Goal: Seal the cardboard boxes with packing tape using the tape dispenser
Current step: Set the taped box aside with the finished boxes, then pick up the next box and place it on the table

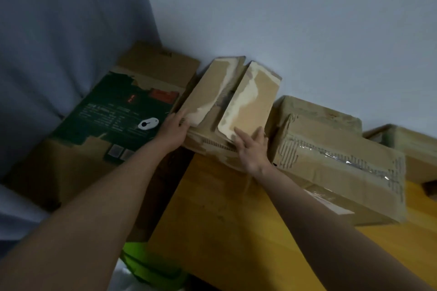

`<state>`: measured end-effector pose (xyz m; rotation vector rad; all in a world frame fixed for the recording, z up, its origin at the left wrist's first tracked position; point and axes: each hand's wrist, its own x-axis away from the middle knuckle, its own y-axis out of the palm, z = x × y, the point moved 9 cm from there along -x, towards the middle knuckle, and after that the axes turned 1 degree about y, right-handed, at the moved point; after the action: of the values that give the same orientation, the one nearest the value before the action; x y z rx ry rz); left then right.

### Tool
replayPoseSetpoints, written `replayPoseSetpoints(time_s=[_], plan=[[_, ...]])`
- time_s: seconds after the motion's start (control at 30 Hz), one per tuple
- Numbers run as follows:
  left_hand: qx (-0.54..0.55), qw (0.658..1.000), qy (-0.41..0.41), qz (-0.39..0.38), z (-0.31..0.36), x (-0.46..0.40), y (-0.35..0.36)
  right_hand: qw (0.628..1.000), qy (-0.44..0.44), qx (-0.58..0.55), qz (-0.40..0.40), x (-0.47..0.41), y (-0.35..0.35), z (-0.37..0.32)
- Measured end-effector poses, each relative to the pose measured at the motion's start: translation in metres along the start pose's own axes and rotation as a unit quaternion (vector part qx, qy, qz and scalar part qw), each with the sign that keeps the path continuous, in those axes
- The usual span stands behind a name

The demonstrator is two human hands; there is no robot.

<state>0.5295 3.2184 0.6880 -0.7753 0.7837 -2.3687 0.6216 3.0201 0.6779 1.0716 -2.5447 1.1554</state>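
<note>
Bare yellow bench (212, 208) fills the lower middle. At its far-left edge we hold the open box (227, 106): left hand (173, 129) grips the left flap's edge, right hand (253, 149) presses flat on the right flap. A taped box (331, 153) sits just right.

A yellow wooden surface (212, 208) runs along a plain pale wall (283, 19). Left of the surface hangs a grey-blue curtain (59, 42). The light is dim.

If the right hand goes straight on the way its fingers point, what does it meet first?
The right hand already lies with its fingers on the right flap of the open box; going on, it would likely slide up that flap.
</note>
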Motion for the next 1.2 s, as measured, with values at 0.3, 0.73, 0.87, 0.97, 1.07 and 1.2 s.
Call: replayPoseSetpoints(time_s=[0.3, 0.73, 0.87, 0.97, 1.07, 1.2], plan=[[-0.092, 0.995, -0.018, 0.016, -0.027, 0.021, 0.010, 0.996, -0.003, 0.012, 0.087, 0.004, 0.005, 0.009], [-0.229, 0.969, -0.043, -0.084, -0.055, 0.098, 0.013, 0.984, -0.067, 0.161, 0.044, 0.108, 0.032, 0.032], [-0.236, 0.966, -0.066, -0.082, -0.056, 0.126, 0.020, 0.989, -0.063, 0.135, 0.015, 0.121, 0.024, 0.049], [-0.252, 0.958, -0.117, -0.071, -0.062, 0.154, 0.034, 0.989, -0.076, 0.125, -0.012, 0.130, 0.013, 0.063], [-0.238, 0.956, -0.153, -0.076, -0.058, 0.192, 0.059, 0.986, -0.098, 0.131, -0.041, 0.140, 0.000, 0.081], [-0.211, 0.953, -0.196, -0.090, -0.048, 0.252, 0.096, 0.979, -0.136, 0.130, -0.081, 0.156, -0.013, 0.104]])
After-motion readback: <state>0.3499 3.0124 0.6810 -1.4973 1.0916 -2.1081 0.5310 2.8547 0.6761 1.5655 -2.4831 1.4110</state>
